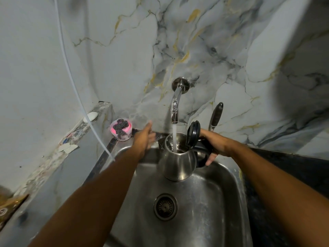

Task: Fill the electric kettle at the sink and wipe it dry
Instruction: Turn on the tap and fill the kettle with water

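Note:
A stainless steel electric kettle (178, 163) hangs over the steel sink (229, 189), its black lid (193, 132) hinged open. Water streams from the chrome wall tap (175, 107) straight into the kettle's mouth. My right hand (216, 145) grips the black handle on the kettle's right side. My left hand (146, 138) hovers just left of the kettle's spout, fingers extended and holding nothing; it looks slightly blurred.
A small tub of pink soap with a dark scourer (121, 129) sits on the sink's back left corner. A dark-handled utensil (216, 115) leans on the marble wall behind the kettle. A white hose (83, 107) runs down the left wall. The drain (165, 206) lies mid-basin.

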